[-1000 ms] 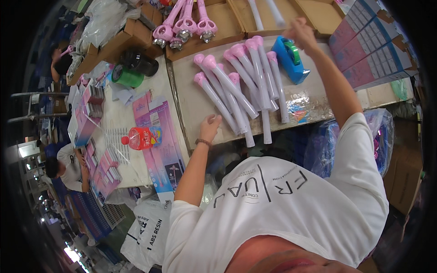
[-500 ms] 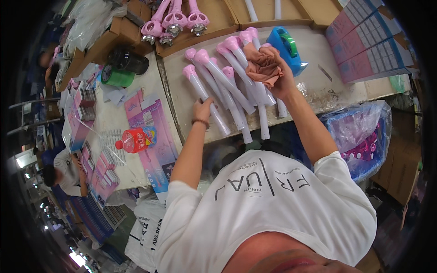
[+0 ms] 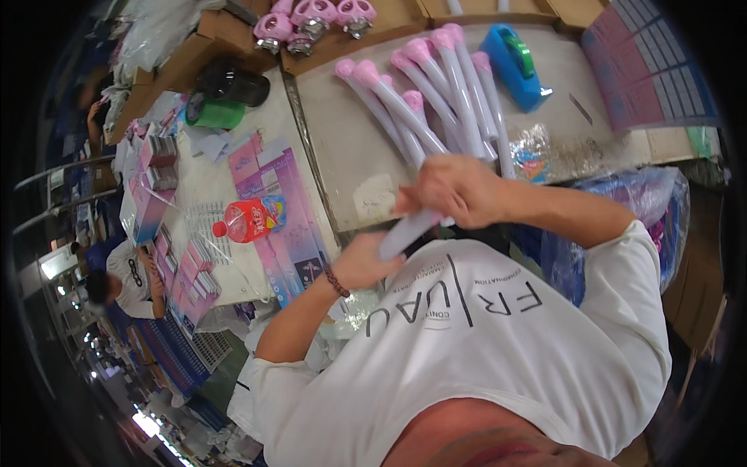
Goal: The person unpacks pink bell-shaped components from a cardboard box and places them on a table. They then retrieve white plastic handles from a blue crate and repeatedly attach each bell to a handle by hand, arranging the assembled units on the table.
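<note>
A white tube (image 3: 406, 236) is held at a slant just in front of my chest, past the table's front edge. My left hand (image 3: 363, 261) is closed round its lower-left end. Curled at its upper end is my right hand (image 3: 464, 189), blurred by motion. The brown cloth seen earlier in that hand is mostly hidden by the fingers, and so is the tube's upper end. Beyond my hands, several white tubes (image 3: 465, 97) with pink knobbed ends lie loosely side by side on the table (image 3: 334, 167).
A blue tape dispenser (image 3: 523, 82) stands right of the tubes, near stacked pink-and-blue boxes (image 3: 650, 70). At the far left lie pink parts with clear tips (image 3: 315, 19). A red-labelled bottle (image 3: 247, 220) rests on flat printed cartons (image 3: 284, 202). A co-worker (image 3: 132, 276) sits at left.
My left hand has lifted one tube off the table and drawn it toward my chest. My right hand has come down and left to meet it, and the cloth has nearly gone from sight.
</note>
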Action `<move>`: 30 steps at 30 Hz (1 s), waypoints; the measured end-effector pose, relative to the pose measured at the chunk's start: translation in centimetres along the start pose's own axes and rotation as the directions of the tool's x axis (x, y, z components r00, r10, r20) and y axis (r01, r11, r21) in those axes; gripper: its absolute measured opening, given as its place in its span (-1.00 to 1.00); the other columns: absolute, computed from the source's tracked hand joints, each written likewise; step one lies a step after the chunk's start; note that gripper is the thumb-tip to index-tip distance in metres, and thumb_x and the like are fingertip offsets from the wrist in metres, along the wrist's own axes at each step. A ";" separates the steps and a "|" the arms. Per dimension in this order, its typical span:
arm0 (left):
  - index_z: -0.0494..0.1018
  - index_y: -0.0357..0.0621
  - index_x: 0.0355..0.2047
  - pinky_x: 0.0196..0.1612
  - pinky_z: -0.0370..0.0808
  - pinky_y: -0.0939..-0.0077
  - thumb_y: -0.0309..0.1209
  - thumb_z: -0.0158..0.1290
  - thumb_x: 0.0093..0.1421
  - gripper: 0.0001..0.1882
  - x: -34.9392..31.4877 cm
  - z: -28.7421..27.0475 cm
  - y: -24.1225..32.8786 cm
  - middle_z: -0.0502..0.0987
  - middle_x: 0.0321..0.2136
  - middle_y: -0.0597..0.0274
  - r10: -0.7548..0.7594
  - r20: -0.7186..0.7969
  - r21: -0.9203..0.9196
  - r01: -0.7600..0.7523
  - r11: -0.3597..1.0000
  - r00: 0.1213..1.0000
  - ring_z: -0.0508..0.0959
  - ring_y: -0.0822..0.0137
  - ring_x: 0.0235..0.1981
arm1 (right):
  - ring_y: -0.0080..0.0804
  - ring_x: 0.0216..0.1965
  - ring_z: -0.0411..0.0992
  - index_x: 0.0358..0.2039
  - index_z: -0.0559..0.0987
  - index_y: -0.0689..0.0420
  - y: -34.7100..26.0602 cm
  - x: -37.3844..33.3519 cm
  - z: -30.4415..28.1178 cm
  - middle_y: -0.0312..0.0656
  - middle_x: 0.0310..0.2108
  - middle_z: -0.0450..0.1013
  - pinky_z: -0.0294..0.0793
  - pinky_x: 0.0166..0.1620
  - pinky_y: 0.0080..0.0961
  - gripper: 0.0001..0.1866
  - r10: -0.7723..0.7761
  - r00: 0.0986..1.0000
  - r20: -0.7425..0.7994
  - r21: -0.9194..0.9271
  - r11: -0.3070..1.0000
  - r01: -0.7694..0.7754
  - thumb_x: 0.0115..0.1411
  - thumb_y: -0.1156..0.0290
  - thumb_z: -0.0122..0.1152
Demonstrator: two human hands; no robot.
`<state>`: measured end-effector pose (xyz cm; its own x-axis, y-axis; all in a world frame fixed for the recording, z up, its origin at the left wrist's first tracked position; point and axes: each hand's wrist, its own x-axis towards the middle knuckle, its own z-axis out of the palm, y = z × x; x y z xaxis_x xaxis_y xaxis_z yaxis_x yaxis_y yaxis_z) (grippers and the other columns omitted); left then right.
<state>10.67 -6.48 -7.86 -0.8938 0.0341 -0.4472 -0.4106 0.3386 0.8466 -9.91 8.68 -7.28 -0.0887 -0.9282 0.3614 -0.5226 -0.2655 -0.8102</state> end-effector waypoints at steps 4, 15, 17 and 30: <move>0.42 -0.19 -0.37 -0.40 0.49 0.17 -0.29 0.12 -0.01 -0.74 0.7 -1.6 0.1 0.56 -0.46 0.01 -0.050 -0.223 0.705 0.197 0.681 0.973 0.57 -0.02 -0.47 | -0.48 -0.57 0.38 -0.48 0.54 0.18 2.0 0.1 1.9 -0.31 -0.55 0.40 0.42 -0.40 -0.54 -0.60 0.828 0.542 0.143 0.668 0.324 -0.670 0.30 0.15 -0.07; 0.40 -0.18 -0.58 -0.63 0.30 0.60 -0.31 0.20 0.02 -0.75 3.8 0.4 -1.6 0.38 -0.72 0.37 -0.198 0.105 -0.248 0.219 0.944 0.975 0.35 0.55 -0.73 | -0.58 -0.57 0.40 -0.53 0.51 0.18 0.9 0.7 -0.3 -0.28 -0.60 0.40 0.41 -0.51 -0.60 -0.64 0.596 0.799 0.077 0.997 -0.045 -0.063 0.24 0.17 -0.02; 0.48 -0.30 -0.36 -0.40 0.47 0.35 -0.25 0.19 -0.01 -0.66 4.6 0.8 -2.3 0.56 -0.55 0.14 -0.296 0.104 -0.160 0.310 0.937 0.949 0.54 0.20 -0.55 | -0.55 -0.57 0.41 -0.51 0.51 0.18 0.8 1.3 0.4 -0.27 -0.58 0.40 0.41 -0.51 -0.59 -0.65 0.752 0.648 -0.120 0.992 0.109 0.057 0.23 0.17 -0.01; 0.37 -0.27 -0.46 -0.61 0.42 0.48 -0.36 0.20 0.05 -0.74 5.1 3.2 -2.9 0.42 -0.70 0.28 -0.377 0.015 -0.362 0.356 0.861 0.926 0.46 0.37 -0.71 | -0.43 -0.48 0.48 -0.33 0.45 0.10 2.1 2.4 -0.2 -0.21 -0.42 0.44 0.51 -0.47 -0.44 -0.72 0.803 0.564 -0.192 0.981 0.181 0.077 0.29 0.16 -0.12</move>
<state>7.92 -4.31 -13.50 -0.6703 -0.0819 -0.7375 -0.7375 -0.0362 0.6743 -11.40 5.91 -7.99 -0.6326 -0.6869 -0.3577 0.7302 -0.3751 -0.5711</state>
